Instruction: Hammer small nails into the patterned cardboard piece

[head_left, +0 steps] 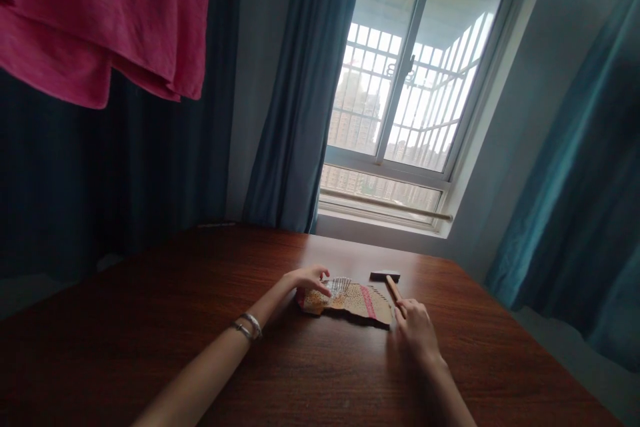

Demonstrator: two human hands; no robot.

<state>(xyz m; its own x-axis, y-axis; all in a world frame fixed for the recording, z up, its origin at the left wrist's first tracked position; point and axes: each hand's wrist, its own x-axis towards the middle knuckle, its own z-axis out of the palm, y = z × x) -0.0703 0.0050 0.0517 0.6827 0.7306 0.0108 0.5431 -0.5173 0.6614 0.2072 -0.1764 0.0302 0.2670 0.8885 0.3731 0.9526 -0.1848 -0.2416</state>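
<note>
My right hand (418,328) is wrapped round the wooden handle of a hammer (393,288), whose dark head lies out over the table, just right of a flat board. That board (356,300) is tan, dotted with many small dark marks, and crossed by a pink band. Several thin nails (341,285) stand in a row near its far edge. Over the board's left end is my left hand (311,279), thumb and fingers apart, close to the nails. I see nothing held in it. Whether its fingertips touch the board is hard to tell.
The brown wooden table (210,347) spreads around both arms. Beyond its far edge are a barred window (395,80) and blue curtains (300,93). A pink cloth (150,20) hangs at the upper left.
</note>
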